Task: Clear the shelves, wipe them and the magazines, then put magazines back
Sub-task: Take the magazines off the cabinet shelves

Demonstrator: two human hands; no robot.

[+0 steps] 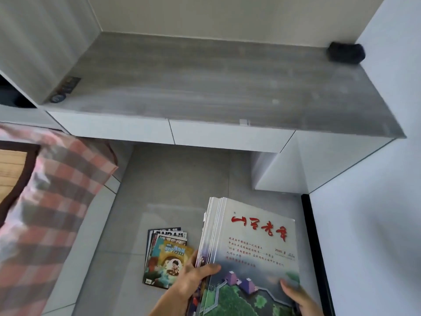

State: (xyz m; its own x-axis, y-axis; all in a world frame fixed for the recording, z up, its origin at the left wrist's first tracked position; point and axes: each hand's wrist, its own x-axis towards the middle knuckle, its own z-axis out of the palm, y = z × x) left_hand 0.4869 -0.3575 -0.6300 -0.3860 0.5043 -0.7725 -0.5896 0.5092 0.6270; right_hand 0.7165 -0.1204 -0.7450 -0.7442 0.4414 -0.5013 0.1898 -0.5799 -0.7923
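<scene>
Here, a stack of magazines (248, 254) is held low over the floor, long axis pointing at the grey shelf (205, 87) ahead and above; left hand (196, 274) grips its left edge, right hand (296, 297) its near corner. A second pile (166, 256) lies beside it on the floor tiles (173, 179), and a dark cloth (345, 53) sits in the shelf's far right corner.

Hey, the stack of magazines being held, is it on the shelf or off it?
Off it. Both the left hand and right hand grip the held stack above the floor, in front of the grey shelf.
</scene>
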